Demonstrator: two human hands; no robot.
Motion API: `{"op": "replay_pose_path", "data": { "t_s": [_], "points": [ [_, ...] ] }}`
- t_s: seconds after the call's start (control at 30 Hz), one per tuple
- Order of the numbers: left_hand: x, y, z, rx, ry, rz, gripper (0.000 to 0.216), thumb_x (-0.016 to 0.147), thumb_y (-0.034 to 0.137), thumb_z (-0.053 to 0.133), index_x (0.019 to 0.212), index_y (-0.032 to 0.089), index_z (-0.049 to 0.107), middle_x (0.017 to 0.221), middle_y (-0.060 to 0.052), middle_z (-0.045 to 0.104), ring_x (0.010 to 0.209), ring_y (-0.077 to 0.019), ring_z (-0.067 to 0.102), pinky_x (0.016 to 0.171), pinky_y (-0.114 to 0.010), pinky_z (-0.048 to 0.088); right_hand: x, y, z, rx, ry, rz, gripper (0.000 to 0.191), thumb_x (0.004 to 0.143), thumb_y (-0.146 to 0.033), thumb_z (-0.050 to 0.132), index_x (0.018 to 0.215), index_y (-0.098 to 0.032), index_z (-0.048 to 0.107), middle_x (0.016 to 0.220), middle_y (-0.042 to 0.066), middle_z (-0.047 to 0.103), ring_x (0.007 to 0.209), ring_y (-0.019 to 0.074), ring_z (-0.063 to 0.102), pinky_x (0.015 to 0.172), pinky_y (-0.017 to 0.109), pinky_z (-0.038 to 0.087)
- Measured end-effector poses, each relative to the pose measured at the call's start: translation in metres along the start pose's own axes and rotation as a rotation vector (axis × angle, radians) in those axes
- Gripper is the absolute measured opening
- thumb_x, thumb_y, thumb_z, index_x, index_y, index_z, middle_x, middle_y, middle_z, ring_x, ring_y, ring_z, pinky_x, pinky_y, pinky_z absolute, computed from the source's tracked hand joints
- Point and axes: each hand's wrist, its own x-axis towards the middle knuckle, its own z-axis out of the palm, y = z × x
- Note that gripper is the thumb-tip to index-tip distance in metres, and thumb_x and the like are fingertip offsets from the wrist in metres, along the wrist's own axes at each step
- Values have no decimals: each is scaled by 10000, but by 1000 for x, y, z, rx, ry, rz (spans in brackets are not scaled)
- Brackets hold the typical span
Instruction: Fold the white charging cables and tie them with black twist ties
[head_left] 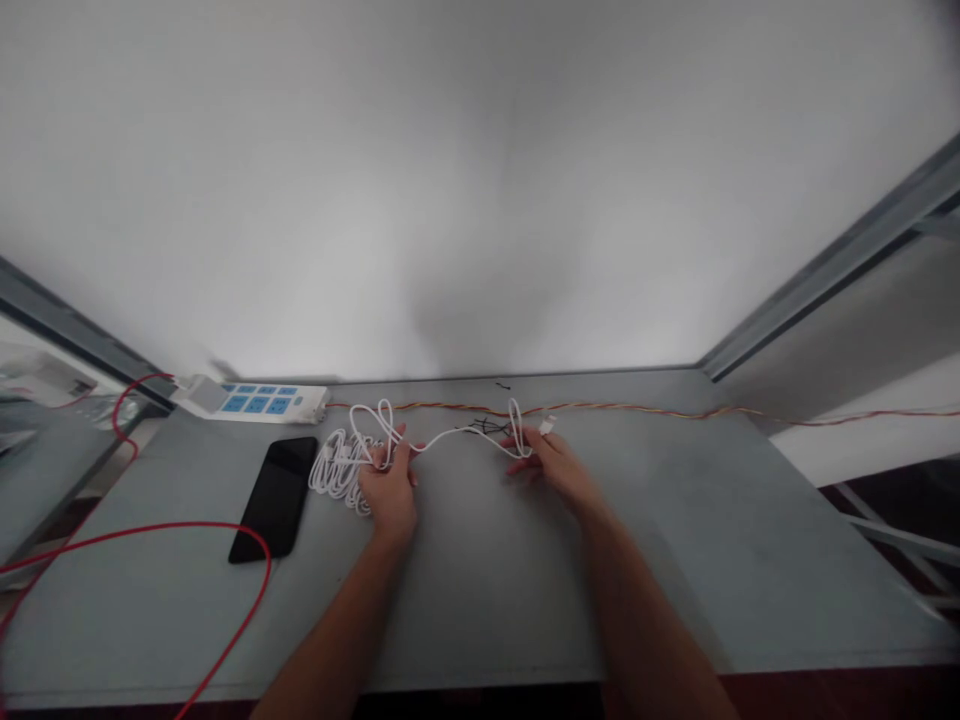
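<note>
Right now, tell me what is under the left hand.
The left hand holds a white cable coil lying on the grey table. The palm covers part of it, so those loops are hidden.

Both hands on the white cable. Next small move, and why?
Probably bring the right hand toward the left hand and lay its loop onto the coils: the white cable runs loose between the hands, the coils lie by the left hand, and the plug end is at the right fingers.
</note>
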Motion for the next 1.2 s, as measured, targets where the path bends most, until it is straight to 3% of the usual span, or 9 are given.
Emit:
{"op": "replay_pose_path", "data": {
  "t_s": [0.13,0.27,0.43,0.57,0.67,0.77,0.9,1.13,1.2],
  "points": [
    [3,4,-1,8,37,22,388,616,244,702,663,206,319,1049,-102,685,600,-158,682,321,-160,281,-4,-8,-8,82,18,44,305,940,-368,395,1087,-169,573,1034,111,705,625,154,684,513,241,528],
    [4,3,-2,10,17,0,369,598,242,697,655,202,335,1018,-102,695,597,-160,684,329,-164,277,-7,-6,-11,32,-87,84,311,923,-392,433,1058,-167,601,898,91,728,599,173,678,556,286,543],
    [-1,-4,-3,107,-174,-89,343,615,277,696,666,205,364,1018,-103,701,595,-168,687,302,-165,263,-7,0,-6,-14,-275,27,288,845,-413,570,977,-171,655,843,63,721,651,169,681,637,302,549],
    [-3,-8,-4,287,-316,-151,360,591,246,727,629,210,370,939,-90,731,491,-144,641,286,-171,262,-3,5,2,-69,-363,25,286,786,-409,631,902,-148,648,726,32,684,592,131,648,590,251,529],
    [-3,-9,-6,408,-371,-116,330,569,188,734,569,203,405,828,-80,744,384,-107,558,296,-181,264,-2,8,9,-97,-396,-24,292,777,-411,631,883,-139,630,665,6,634,562,116,621,549,230,518],
    [-2,-9,-7,444,-398,-101,319,579,178,725,570,205,407,810,-75,743,349,-90,513,300,-188,264,-3,8,15,-97,-368,-95,298,774,-416,629,905,-148,617,724,10,617,579,117,612,512,227,510],
    [-6,-8,-5,354,-458,-213,366,614,246,727,633,214,363,901,-85,737,473,-124,605,310,-177,296,-3,7,23,-36,-292,-160,314,767,-428,620,944,-170,601,778,12,595,651,141,614,486,237,511],
    [-18,-9,2,150,-466,-269,454,590,296,760,660,212,320,947,-84,724,535,-119,626,331,-164,306,3,18,46,116,-100,-79,200,784,-376,570,872,-197,592,759,32,603,688,169,601,494,264,527],
    [-20,-11,3,135,-470,-260,452,600,300,758,661,214,319,941,-74,724,527,-113,616,333,-166,313,2,19,51,113,-109,-73,213,788,-367,553,898,-194,612,797,50,637,679,166,594,475,253,514]
  ]
}}
